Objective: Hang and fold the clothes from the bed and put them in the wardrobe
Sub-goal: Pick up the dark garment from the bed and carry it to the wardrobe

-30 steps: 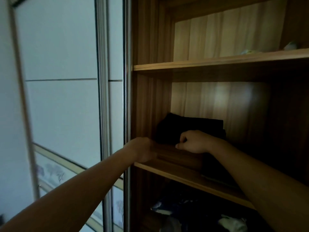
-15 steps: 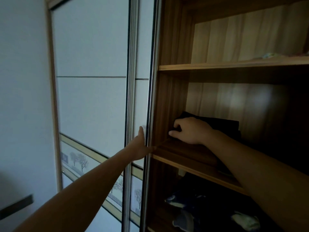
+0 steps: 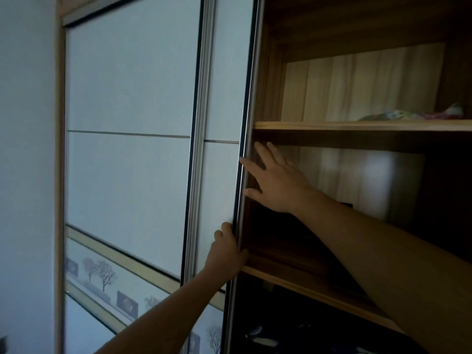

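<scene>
Left grip (image 3: 228,251) curls round sliding door (image 3: 224,85) edge, right grip (image 3: 275,182) flat, empty, against it; best slid evenly, fingertips clear.

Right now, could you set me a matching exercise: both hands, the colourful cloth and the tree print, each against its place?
Things:
1 left hand
2 right hand
3 cloth
4 tree print

Places:
A on the top shelf
B low on the left door
C fingers spread, high at the right door edge
D gripping that edge lower down

Pairs: 1-D, 2-C, 3-A, 4-B
</scene>
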Demonstrator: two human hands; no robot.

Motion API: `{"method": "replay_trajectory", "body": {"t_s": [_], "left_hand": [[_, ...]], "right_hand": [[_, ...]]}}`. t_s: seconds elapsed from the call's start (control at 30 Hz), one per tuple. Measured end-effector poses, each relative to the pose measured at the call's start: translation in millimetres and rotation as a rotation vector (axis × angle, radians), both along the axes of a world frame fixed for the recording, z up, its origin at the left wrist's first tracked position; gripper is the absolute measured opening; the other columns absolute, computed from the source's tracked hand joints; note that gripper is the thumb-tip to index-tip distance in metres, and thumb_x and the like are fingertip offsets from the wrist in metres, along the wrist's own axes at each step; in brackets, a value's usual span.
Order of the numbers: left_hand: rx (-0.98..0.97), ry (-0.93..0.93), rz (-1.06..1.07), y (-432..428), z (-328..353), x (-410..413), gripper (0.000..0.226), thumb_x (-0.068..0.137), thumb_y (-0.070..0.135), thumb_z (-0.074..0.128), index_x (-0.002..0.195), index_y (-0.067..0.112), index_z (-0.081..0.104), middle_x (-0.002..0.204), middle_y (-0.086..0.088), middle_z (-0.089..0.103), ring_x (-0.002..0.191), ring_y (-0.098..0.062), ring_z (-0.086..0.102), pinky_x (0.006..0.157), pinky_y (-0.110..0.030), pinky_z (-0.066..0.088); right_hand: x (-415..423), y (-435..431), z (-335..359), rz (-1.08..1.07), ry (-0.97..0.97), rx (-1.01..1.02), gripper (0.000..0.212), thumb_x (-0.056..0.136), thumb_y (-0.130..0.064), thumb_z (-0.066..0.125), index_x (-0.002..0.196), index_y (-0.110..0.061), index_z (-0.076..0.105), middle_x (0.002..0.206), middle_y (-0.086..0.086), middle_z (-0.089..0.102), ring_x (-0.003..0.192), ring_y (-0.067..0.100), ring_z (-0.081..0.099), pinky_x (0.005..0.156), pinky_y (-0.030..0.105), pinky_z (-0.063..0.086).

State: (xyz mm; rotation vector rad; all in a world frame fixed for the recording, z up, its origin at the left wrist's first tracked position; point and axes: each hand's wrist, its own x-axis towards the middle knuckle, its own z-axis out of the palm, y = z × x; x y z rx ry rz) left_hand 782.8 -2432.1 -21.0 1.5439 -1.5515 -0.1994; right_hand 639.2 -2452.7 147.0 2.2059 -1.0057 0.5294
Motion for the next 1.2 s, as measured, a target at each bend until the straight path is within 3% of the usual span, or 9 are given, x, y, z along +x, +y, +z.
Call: {"method": "replay_trajectory", "body": {"t_s": [0.13, 0.23, 0.57, 0.7, 0.77, 0.87, 0.93, 1.0, 1.2], "left_hand": [[-0.027, -0.070, -0.066, 4.6, -0.7, -23.0, 0.050, 0.091, 0.032, 0.064, 0.129, 0.018, 0.034, 0.117, -0.006, 0.052, 0.097, -0.024, 0.061, 0.080, -0.041, 0.056], [-0.022, -0.236, -0.095, 6.3, 3.0, -43.2, 0.047, 0.094, 0.033, 0.058, 0.131, 0.017, 0.033, 0.118, -0.007, 0.054, 0.098, -0.025, 0.061, 0.075, -0.037, 0.050], [-0.210, -0.684, -0.063, 12.6, 2.6, -124.1, 0.066, 0.092, 0.049, 0.060, 0.144, 0.022, 0.029, 0.134, -0.004, 0.048, 0.124, -0.026, 0.045, 0.094, -0.039, 0.047], [-0.346, -0.831, -0.042, 16.4, -1.5, -155.5, 0.077, 0.062, 0.059, 0.084, 0.123, 0.023, 0.055, 0.117, -0.008, 0.055, 0.108, -0.029, 0.056, 0.080, -0.039, 0.052], [-0.416, -0.881, -0.055, 18.5, -5.4, -171.3, 0.085, 0.048, 0.057, 0.091, 0.118, 0.023, 0.058, 0.122, -0.013, 0.055, 0.114, -0.032, 0.054, 0.085, -0.044, 0.052], [-0.412, -0.951, -0.117, 23.7, -11.1, -192.2, 0.100, 0.054, 0.054, 0.090, 0.138, 0.025, 0.046, 0.151, -0.024, 0.035, 0.143, -0.042, 0.032, 0.105, -0.064, 0.037], [-0.416, -1.036, -0.122, 24.7, -15.0, -203.0, 0.112, 0.071, 0.050, 0.082, 0.156, 0.031, 0.013, 0.163, -0.024, -0.004, 0.151, -0.043, -0.003, 0.111, -0.073, 0.012], [-0.413, -1.105, -0.130, 25.7, -15.6, -210.7, 0.117, 0.081, 0.046, 0.075, 0.155, 0.036, -0.014, 0.159, -0.018, -0.030, 0.147, -0.040, -0.026, 0.110, -0.073, -0.004], [-0.493, -1.206, -0.145, 33.9, -8.6, -252.8, 0.116, 0.082, 0.034, 0.075, 0.155, 0.036, -0.015, 0.159, -0.011, -0.035, 0.148, -0.036, -0.024, 0.104, -0.078, 0.000]], "right_hand": [[-7.7, -6.9, 24.6, -0.068, -0.032, -0.177, 0.081, 0.096, -0.067, 0.039, 0.160, -0.034, 0.001, 0.166, 0.008, -0.019, 0.152, 0.034, -0.018, 0.123, 0.057, 0.005], [-29.1, -8.3, 38.9, -0.160, 0.035, -0.301, 0.082, 0.097, -0.065, 0.040, 0.161, -0.028, 0.005, 0.166, 0.009, -0.021, 0.152, 0.030, -0.020, 0.121, 0.060, 0.003], [-130.1, 25.9, 36.1, -0.462, 0.150, -0.388, 0.082, 0.096, -0.067, 0.034, 0.161, -0.025, 0.007, 0.165, 0.014, -0.021, 0.153, 0.035, -0.017, 0.113, 0.073, 0.001], [-170.4, 42.8, 34.7, -0.546, 0.151, -0.364, 0.079, 0.098, -0.065, 0.033, 0.160, -0.025, 0.005, 0.164, 0.014, -0.025, 0.152, 0.034, -0.020, 0.112, 0.073, -0.001], [-190.3, 50.9, 34.3, -0.588, 0.151, -0.362, 0.079, 0.098, -0.064, 0.034, 0.160, -0.025, 0.005, 0.164, 0.014, -0.024, 0.152, 0.034, -0.020, 0.112, 0.073, -0.001], [-220.8, 63.5, 33.6, -0.633, 0.139, -0.340, 0.078, 0.098, -0.060, 0.037, 0.160, -0.024, 0.006, 0.164, 0.014, -0.024, 0.152, 0.035, -0.019, 0.114, 0.072, 0.001], [-238.7, 73.4, 33.5, -0.653, 0.147, -0.345, 0.076, 0.098, -0.055, 0.039, 0.159, -0.021, 0.010, 0.165, 0.013, -0.019, 0.153, 0.034, -0.016, 0.115, 0.071, 0.003], [-251.9, 81.8, 33.6, -0.684, 0.175, -0.354, 0.074, 0.098, -0.050, 0.038, 0.159, -0.017, 0.013, 0.167, 0.012, -0.013, 0.153, 0.034, -0.013, 0.115, 0.071, 0.002], [-302.9, 111.9, 34.1, -0.842, 0.229, -0.353, 0.067, 0.102, -0.045, 0.032, 0.159, -0.017, 0.013, 0.168, 0.010, -0.001, 0.154, 0.034, -0.007, 0.114, 0.073, 0.000]]}}
